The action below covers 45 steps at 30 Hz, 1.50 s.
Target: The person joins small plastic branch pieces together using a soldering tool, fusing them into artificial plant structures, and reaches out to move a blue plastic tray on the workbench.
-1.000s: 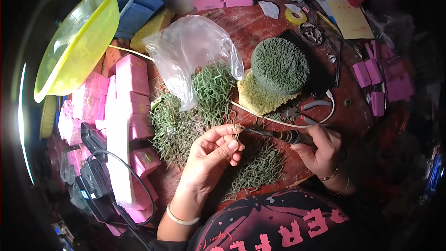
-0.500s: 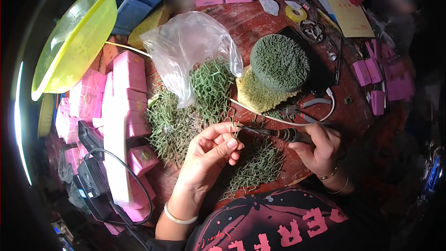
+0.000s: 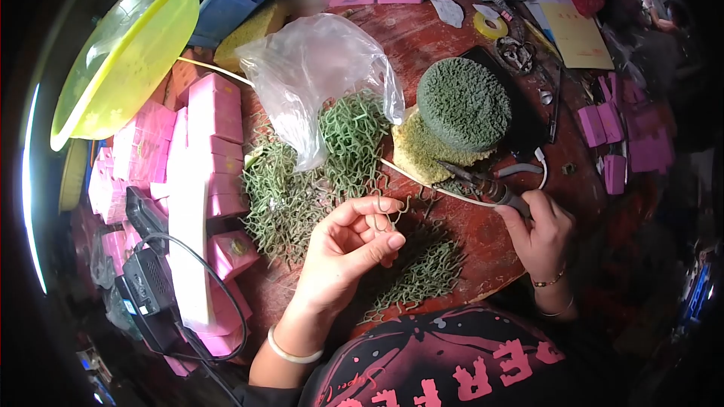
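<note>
Between the thumb and fingers of my left hand (image 3: pixel 351 245) is a small bent green piece (image 3: pixel 391 215). My right hand (image 3: pixel 539 230) is wrapped round the handle of a dark pointed tool (image 3: pixel 486 187), whose tip lies over the yellow sponge (image 3: pixel 418 152). A round green textured block (image 3: pixel 464 104) rests on the sponge. Above my left hand is a heap of curly green pieces (image 3: pixel 351 136), partly under a clear plastic bag (image 3: pixel 320 68). A smaller pile of green pieces (image 3: pixel 422 275) lies on the red table (image 3: pixel 490 252) between my hands.
Stacked pink blocks (image 3: pixel 215 117), a white strip (image 3: pixel 188 249) and a black device with a cable (image 3: pixel 151 283) are at the left, below a yellow-green basin (image 3: pixel 124 53). At the back right are yellow tape (image 3: pixel 490 26) and an envelope (image 3: pixel 577 34). A white cable (image 3: pixel 445 190) crosses the table.
The tool in my right hand has moved from the fingertips of my left hand up and right to the sponge. My left hand still pinches a green piece.
</note>
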Each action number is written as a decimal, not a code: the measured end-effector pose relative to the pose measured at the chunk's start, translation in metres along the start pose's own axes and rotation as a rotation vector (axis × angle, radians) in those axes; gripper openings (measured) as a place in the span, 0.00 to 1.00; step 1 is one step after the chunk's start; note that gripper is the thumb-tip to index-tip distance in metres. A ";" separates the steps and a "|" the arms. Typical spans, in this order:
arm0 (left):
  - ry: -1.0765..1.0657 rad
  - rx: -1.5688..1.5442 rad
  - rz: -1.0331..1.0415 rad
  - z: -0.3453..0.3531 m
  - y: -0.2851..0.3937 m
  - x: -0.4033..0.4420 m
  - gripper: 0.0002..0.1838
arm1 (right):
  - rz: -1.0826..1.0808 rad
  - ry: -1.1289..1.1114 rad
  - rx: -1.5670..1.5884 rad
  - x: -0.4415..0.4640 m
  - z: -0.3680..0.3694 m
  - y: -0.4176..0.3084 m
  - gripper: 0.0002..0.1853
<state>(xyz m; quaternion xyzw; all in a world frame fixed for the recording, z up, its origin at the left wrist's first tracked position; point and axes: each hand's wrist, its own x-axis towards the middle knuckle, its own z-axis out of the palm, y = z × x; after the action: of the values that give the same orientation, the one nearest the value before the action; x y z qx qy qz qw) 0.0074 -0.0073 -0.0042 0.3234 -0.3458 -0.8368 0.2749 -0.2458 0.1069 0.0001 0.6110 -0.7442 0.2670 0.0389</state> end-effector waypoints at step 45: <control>0.027 0.851 0.568 0.013 -0.004 -0.002 0.05 | 0.027 -0.365 0.718 0.045 0.001 -0.063 0.10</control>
<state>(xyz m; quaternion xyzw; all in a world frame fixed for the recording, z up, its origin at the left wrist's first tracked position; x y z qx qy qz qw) -0.0020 0.0017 0.0004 0.3110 -0.7265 -0.5098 0.3400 -0.1984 0.0601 0.0385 0.6135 -0.6060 0.3977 -0.3135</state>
